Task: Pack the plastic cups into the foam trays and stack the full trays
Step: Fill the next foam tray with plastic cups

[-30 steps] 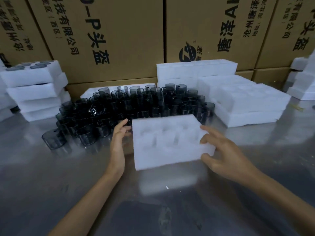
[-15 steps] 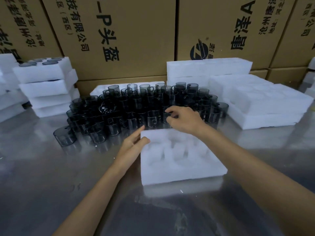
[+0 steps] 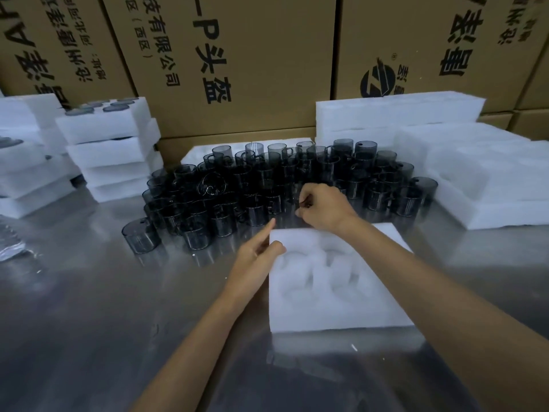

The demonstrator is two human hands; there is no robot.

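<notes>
A white foam tray [image 3: 332,304] with empty round pockets lies on the steel table in front of me. My left hand [image 3: 258,257] rests on its far left corner, index finger stretched toward the cups. Beyond the tray stands a dense cluster of smoky dark plastic cups [image 3: 267,185] with handles. My right hand [image 3: 323,208] is at the near edge of that cluster, fingers curled round a cup that the hand mostly hides.
Stacked foam trays with cups in them [image 3: 113,150] stand at the left, with more foam [image 3: 26,162] further left. Empty foam trays [image 3: 475,179] pile up at the right and back. Large cardboard boxes [image 3: 237,55] wall off the rear. A lone cup [image 3: 139,234] stands nearest on the left.
My right hand left the tray's right edge and reached forward into the cups, where its fingers closed. My left hand shifted onto the tray's far left corner. The view moved closer.
</notes>
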